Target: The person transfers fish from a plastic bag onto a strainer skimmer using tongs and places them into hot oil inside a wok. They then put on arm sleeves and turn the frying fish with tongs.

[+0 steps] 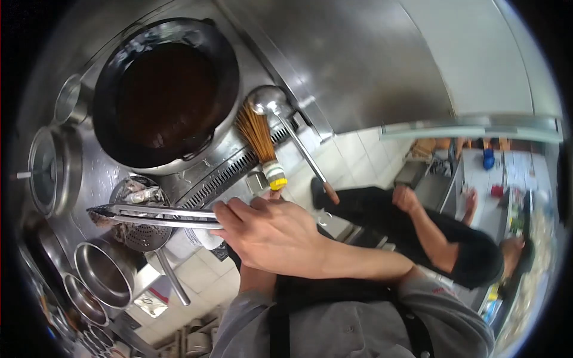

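Observation:
My right hand [268, 230] is closed around metal tongs [173, 215], which reach left over a perforated strainer [146, 235]. Something dark and charred-looking [102, 216] is at the tongs' tips. Pale, crumpled-looking pieces [143, 196] lie in the strainer. My left forearm [256, 280] passes beneath my right hand, which hides most of my left hand. A fingertip [275, 194] shows beside the yellow end of a bamboo brush [256, 134]; whether it touches the brush is unclear. A ladle [268, 100] rests beside the brush, its handle slanting down to the right.
A large black wok [104, 113] holding dark liquid stands at upper left. Metal pots [104, 271] and a round lidded container [51, 173] line the left. A co-worker in dark clothes [477, 256] stands at right, near a counter [492, 179]. Tiled floor shows below.

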A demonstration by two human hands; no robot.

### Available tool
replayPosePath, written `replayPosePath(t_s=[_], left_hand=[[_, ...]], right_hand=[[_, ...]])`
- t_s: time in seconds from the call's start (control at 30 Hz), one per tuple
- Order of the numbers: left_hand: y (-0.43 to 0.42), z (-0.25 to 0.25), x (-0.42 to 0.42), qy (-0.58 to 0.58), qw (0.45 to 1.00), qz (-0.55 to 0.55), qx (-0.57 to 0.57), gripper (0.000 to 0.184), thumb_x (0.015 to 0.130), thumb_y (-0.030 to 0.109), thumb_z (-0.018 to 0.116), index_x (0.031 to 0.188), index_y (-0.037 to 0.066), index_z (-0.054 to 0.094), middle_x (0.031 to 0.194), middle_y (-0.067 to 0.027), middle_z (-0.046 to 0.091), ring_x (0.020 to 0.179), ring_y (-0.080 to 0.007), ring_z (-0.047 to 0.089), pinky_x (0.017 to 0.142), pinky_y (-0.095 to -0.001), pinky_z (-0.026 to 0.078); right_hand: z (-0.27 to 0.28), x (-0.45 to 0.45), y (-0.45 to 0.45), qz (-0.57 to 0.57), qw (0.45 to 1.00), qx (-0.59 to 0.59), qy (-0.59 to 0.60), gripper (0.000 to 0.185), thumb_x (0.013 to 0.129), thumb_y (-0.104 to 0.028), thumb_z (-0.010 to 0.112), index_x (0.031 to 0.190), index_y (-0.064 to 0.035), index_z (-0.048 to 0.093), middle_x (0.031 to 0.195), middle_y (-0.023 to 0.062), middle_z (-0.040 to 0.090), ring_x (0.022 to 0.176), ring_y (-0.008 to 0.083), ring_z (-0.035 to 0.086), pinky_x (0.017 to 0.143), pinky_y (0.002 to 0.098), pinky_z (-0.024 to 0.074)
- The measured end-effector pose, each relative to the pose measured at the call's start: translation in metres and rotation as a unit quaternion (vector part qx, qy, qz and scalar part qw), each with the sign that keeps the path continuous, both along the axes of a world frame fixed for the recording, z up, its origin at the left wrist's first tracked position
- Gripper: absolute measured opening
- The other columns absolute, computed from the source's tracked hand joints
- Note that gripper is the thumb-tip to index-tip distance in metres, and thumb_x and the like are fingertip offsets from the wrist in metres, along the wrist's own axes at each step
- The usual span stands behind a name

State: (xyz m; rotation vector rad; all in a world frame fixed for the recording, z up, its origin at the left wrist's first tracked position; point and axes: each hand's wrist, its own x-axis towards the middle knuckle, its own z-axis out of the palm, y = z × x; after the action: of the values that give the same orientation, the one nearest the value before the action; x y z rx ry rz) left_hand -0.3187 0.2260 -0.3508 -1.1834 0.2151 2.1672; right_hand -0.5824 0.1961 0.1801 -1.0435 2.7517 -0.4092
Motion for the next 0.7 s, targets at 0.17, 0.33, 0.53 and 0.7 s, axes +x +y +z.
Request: replayPosePath(t_s=[0.17,0.33,0.53,0.7], left_hand=[[-0.1,0.028,-0.046,0.23,0.901,-0.354,-0.099,0.049,0.101,0.037,0.052,0.131,-0.001,0.058,0.115,-0.0198,0.069,0.115,-0.0372,0.063,0.101,-0.0429,0.048],[-0.172,0.076,-0.013,0.46,0.637,-0.56,-0.265,0.053,0.102,0.039,0.051,0.129,-0.005,0.059,0.113,-0.0235,0.07,0.116,-0.0403,0.063,0.1,-0.043,0.049],[-0.237,0.322,-0.008,0.423,0.59,-0.582,-0.366,0.061,0.104,0.038,0.052,0.147,-0.004,0.044,0.143,-0.0255,0.055,0.131,-0.0304,0.056,0.11,-0.0335,0.042],[-0.249,0.391,0.005,0.438,0.652,-0.446,-0.429,0.06,0.105,0.037,0.053,0.149,-0.002,0.042,0.142,-0.0229,0.057,0.129,-0.0308,0.058,0.108,-0.0347,0.043]], right_hand=[[0.016,0.012,-0.003,-0.051,0.998,-0.044,0.0,0.028,0.093,-0.028,0.065,0.104,-0.0023,0.063,0.083,0.007,0.063,0.063,0.022,0.067,0.051,0.0359,0.0539],[0.039,0.024,-0.011,-0.126,0.987,-0.102,-0.005,0.026,0.093,-0.027,0.07,0.102,-0.0034,0.066,0.079,0.0126,0.069,0.063,0.0328,0.069,0.056,0.0426,0.0544],[0.056,0.026,-0.013,-0.224,0.969,-0.086,0.065,0.027,0.093,-0.032,0.068,0.094,-0.0046,0.068,0.074,0.0197,0.069,0.071,0.0397,0.07,0.062,0.0493,0.0545],[0.075,0.022,-0.011,-0.277,0.956,-0.047,0.084,0.03,0.092,-0.034,0.069,0.096,-0.0045,0.073,0.076,0.0235,0.068,0.076,0.0457,0.066,0.069,0.0518,0.0514]])
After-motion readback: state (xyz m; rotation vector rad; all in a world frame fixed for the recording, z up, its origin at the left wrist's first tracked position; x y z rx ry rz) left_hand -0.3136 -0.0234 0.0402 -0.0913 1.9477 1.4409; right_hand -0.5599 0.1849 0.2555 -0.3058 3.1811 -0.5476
